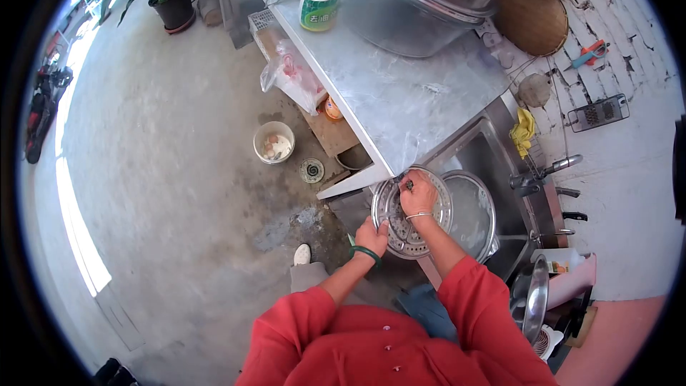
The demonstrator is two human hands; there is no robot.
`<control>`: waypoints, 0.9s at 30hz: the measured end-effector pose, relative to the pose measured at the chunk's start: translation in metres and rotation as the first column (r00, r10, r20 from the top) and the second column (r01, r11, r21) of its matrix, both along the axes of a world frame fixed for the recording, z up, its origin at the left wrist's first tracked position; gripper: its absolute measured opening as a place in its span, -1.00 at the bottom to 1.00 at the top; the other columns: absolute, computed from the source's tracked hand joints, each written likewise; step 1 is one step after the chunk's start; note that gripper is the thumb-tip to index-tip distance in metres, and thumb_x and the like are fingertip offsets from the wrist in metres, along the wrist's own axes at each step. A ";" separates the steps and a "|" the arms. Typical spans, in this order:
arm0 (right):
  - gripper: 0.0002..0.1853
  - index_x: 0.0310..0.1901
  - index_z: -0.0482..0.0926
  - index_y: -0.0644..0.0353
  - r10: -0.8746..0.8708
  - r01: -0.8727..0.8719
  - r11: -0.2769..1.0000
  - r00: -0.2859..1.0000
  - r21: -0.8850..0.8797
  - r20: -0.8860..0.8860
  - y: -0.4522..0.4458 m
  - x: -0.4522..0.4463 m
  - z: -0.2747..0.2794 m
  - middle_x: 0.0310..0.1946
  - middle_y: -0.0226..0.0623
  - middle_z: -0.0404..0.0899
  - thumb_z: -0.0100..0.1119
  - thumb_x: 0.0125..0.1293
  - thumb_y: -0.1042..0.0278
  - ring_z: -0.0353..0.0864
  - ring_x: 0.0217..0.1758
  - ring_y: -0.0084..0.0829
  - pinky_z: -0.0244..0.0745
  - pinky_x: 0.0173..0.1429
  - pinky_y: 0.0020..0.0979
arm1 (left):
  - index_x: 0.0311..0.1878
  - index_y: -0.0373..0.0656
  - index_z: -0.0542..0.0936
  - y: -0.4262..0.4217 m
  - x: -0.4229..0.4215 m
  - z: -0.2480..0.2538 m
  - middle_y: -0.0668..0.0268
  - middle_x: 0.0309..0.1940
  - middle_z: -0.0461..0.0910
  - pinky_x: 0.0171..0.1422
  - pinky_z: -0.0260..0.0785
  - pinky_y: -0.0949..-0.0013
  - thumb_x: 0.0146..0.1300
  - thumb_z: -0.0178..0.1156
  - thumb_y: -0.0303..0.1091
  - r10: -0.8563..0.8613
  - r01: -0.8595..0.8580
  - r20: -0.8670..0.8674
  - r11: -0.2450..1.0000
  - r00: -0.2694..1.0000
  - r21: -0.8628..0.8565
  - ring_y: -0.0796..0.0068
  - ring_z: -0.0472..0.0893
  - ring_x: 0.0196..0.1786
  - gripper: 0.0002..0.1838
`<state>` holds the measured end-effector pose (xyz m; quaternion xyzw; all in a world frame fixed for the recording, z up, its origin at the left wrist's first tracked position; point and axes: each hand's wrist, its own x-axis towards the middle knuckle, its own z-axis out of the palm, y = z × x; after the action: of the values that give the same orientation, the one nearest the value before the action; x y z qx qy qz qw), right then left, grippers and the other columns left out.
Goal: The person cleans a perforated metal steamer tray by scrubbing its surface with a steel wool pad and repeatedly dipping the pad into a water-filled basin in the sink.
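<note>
A round metal steamer tray with holes [411, 232] is held over the near left edge of the sink [493, 143]. My left hand [373, 236], with a green bangle at the wrist, grips the tray's left rim. Over the upper part of the tray, my right hand [419, 193] has its fingers curled round a small dark thing that I cannot make out. A silver bangle circles that wrist. Just right of the tray, a round metal basin [471, 214] sits in the sink.
A metal counter [400, 93] bears a spray bottle [319, 3] and a large lidded pot [400, 14]. The faucet [547, 175] is right of the sink. A white bucket [274, 143] stands on the floor. A yellow cloth [523, 132] hangs by the wall.
</note>
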<state>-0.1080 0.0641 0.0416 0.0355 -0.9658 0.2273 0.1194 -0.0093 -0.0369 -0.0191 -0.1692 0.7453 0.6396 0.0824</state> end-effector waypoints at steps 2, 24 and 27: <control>-0.92 -0.51 0.48 0.14 0.101 -0.101 0.995 0.995 -0.004 -0.010 -0.008 0.034 0.005 -0.45 -0.26 0.51 0.19 -0.09 0.50 0.52 -0.25 -0.15 0.39 -0.21 -0.20 | -0.22 -0.31 0.50 -0.001 -0.002 0.001 -0.10 -0.37 0.58 -0.12 0.38 0.06 0.19 0.15 -0.22 0.001 -0.001 -0.031 1.000 1.000 -0.002 -0.13 0.57 -0.23 -0.70; -0.92 -0.46 0.55 0.08 -0.076 0.101 0.981 0.986 -0.167 0.149 0.029 -0.017 0.007 -0.40 -0.26 0.58 0.26 -0.03 0.39 0.57 -0.22 -0.18 0.43 -0.15 -0.26 | -0.21 -0.30 0.54 0.002 -0.008 -0.005 -0.05 -0.40 0.61 -0.18 0.45 0.13 0.19 0.17 -0.10 -0.086 0.079 -0.070 0.991 0.994 -0.105 0.00 0.64 -0.31 -0.62; -0.89 -0.43 0.56 0.08 -0.120 0.182 0.941 0.967 -0.284 0.223 0.031 -0.007 0.007 -0.39 -0.28 0.61 0.30 -0.02 0.36 0.59 -0.21 -0.20 0.43 -0.12 -0.27 | -0.26 -0.30 0.54 -0.001 -0.023 0.004 0.07 -0.51 0.60 -0.40 0.49 0.29 0.17 0.22 -0.03 -0.183 0.170 0.162 0.981 0.970 0.094 0.25 0.65 -0.53 -0.57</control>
<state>-0.1152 0.0954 0.0482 -0.0811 -0.9266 0.3647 0.0419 -0.0321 -0.0378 -0.0156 -0.1527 0.7215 0.6423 0.2089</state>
